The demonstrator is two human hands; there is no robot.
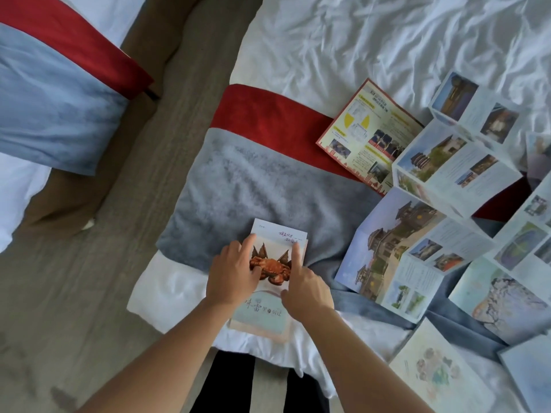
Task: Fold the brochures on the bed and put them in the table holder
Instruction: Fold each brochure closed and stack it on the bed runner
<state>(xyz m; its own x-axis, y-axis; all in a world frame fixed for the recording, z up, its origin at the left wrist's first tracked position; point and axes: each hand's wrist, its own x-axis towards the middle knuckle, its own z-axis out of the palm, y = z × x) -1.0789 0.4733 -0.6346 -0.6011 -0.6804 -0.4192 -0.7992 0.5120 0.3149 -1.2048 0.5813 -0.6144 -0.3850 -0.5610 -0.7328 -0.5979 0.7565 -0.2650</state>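
Head view: the bed (372,40) fills the frame; unfolded brochures (417,245) sprawl at three o'clock. At six, near the mattress edge, a folded crab brochure (272,265) lies under the left hand (232,275) and right hand (307,289), fingers straight, pressing. Light, creasable paper; lift by its long sides. Open blanket lies at twelve.

Left hand (231,274) and right hand (304,286) press the folded crab brochure (272,263) on the bed (328,40).
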